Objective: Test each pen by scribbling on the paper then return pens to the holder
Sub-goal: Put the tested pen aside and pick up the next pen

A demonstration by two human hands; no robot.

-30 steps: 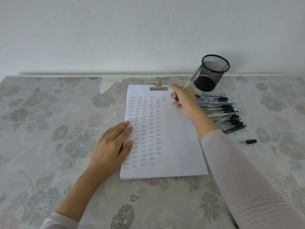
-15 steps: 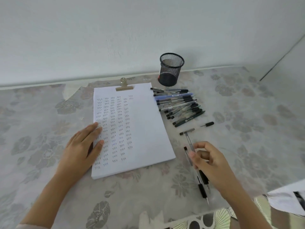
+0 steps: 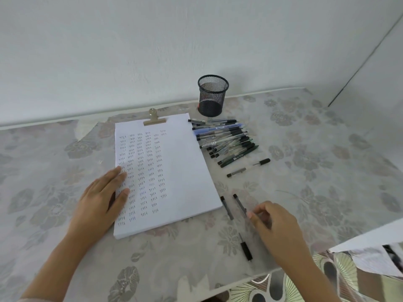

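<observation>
A white paper pad [image 3: 181,171] under a brass clip [image 3: 154,121] carries columns of small scribbles. My left hand [image 3: 102,199] lies flat on its left edge, fingers straight. The black mesh holder [image 3: 212,95] stands behind the pad's right corner, with no pen sticking out. A pile of several pens [image 3: 226,139] lies in front of it. My right hand [image 3: 277,225] is low on the table right of the pad, fingers curled, its blurred fingertips pinching the near end of a clear pen [image 3: 239,203]. Another pen [image 3: 226,208] lies right beside that one.
A loose black cap [image 3: 264,161] and a short pen piece [image 3: 236,172] lie between the pile and my right hand. The table's front edge [image 3: 257,274] runs just below my right wrist. A white sheet [image 3: 370,243] overhangs at the lower right. The wall stands close behind the holder.
My right hand carried the pen from the top of the pad down to the table right of it, beside another pen. The view swung right. My left hand stayed on the pad.
</observation>
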